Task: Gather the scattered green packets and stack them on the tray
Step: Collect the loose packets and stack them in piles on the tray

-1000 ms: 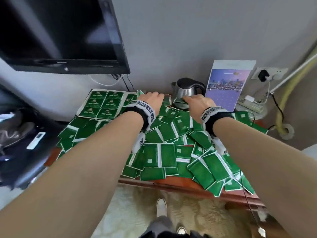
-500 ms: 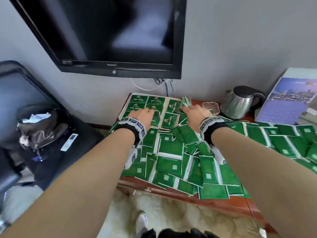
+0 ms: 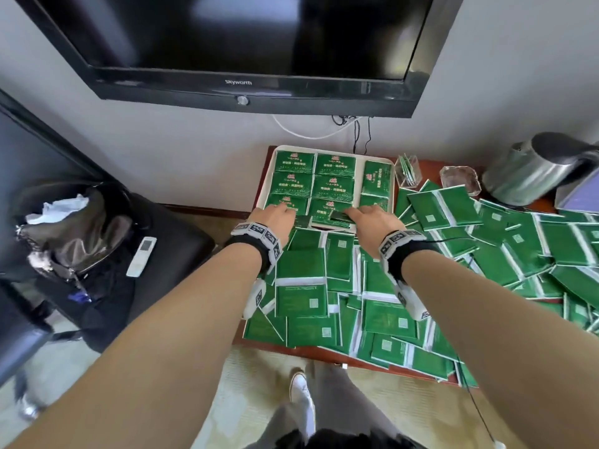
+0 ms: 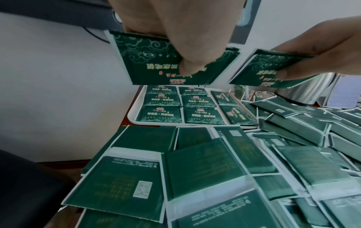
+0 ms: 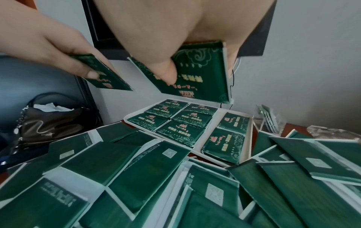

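A white tray (image 3: 263,186) lies at the table's back left, under the TV, with green packets (image 3: 334,186) laid face up in rows. My left hand (image 3: 278,212) and right hand (image 3: 358,216) hover side by side over the tray's near edge. In the left wrist view the left hand pinches one green packet (image 4: 148,64), thumb on its printed face. In the right wrist view the right hand pinches another packet (image 5: 203,80) the same way. Many scattered packets (image 3: 301,264) lie overlapping, mostly back side up, across the table in front of the tray (image 4: 133,114) and to its right.
A steel kettle (image 3: 531,170), a glass ashtray (image 3: 458,183) and a clear holder of small sachets (image 3: 409,172) stand right of the tray. A TV (image 3: 246,37) hangs above. A black chair with a bag and a remote (image 3: 142,256) stands to the left. The table's front edge (image 3: 308,351) is near my legs.
Both hands have moved left from beside the kettle to the tray's near edge, each carrying a packet. My view has swung left with them.
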`<state>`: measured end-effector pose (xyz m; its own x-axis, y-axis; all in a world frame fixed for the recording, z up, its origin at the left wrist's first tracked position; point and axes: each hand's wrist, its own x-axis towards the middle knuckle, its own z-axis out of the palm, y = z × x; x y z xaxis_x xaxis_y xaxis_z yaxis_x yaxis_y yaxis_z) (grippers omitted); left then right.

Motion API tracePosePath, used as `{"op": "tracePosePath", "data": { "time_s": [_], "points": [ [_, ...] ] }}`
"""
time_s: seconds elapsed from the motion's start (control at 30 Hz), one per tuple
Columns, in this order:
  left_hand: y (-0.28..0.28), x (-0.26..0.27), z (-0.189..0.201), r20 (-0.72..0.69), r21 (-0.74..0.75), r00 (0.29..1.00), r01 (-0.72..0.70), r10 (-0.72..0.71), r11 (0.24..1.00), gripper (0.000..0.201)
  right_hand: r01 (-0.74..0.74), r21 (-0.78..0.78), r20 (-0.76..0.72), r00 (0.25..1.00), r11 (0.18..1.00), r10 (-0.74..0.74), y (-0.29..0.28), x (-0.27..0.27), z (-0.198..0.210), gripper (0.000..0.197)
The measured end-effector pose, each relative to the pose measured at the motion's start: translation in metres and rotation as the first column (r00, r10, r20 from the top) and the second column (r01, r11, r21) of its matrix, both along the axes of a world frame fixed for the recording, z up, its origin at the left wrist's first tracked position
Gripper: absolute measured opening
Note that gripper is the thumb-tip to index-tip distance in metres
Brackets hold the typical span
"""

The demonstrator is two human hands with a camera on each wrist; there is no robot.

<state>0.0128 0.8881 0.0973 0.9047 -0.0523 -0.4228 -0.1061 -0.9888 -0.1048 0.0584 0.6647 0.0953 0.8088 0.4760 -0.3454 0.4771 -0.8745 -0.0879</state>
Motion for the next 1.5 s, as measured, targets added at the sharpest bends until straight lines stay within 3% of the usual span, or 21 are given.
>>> {"op": "tracePosePath", "data": {
  "time_s": [0.17, 0.37, 0.53, 1.0, 1.1, 1.27, 1.37, 1.5],
  "points": [
    [0.023, 0.036, -0.041, -0.052, -0.060, 0.997, -0.066, 0.062, 0.996, 0.057, -0.045, -0.066, -0.038, 0.998, 0.997, 0.042, 0.024, 0.038, -0.043, 0.069],
    [0.035, 0.080, -0.080, -0.088, -0.104, 0.992, -0.102, 0.093, 0.989, 0.081, -0.064, -0.084, -0.115, 0.992, 0.994, 0.054, 0.045, 0.078, -0.084, 0.086],
    [0.030, 0.098, -0.103, -0.105, -0.108, 0.992, -0.085, 0.073, 0.991, 0.083, -0.128, -0.103, -0.136, 0.984, 0.986, 0.113, 0.052, 0.096, -0.107, 0.093],
    [0.032, 0.102, -0.145, -0.063, -0.197, 0.992, -0.121, 0.111, 0.973, 0.090, -0.166, -0.104, -0.093, 0.983, 0.981, 0.156, 0.052, 0.100, -0.133, 0.092],
    [0.033, 0.100, -0.144, -0.054, -0.188, 0.993, -0.114, 0.105, 0.976, 0.091, -0.175, -0.097, -0.055, 0.984, 0.980, 0.171, 0.051, 0.099, -0.139, 0.073],
    [0.032, 0.090, -0.122, -0.024, -0.166, 0.997, -0.074, 0.071, 0.983, 0.087, -0.172, -0.107, -0.051, 0.985, 0.979, 0.167, 0.043, 0.093, -0.121, 0.076],
    [0.026, 0.076, -0.101, -0.039, -0.152, 0.998, -0.049, 0.043, 0.987, 0.078, -0.064, -0.063, -0.066, 0.996, 0.996, 0.059, 0.034, 0.083, -0.094, 0.072],
    [0.003, 0.047, -0.075, -0.042, -0.176, 0.999, 0.015, -0.022, 0.984, 0.053, 0.163, 0.039, -0.165, 0.974, 0.986, -0.154, 0.007, 0.059, -0.057, 0.046]
  ]
}}
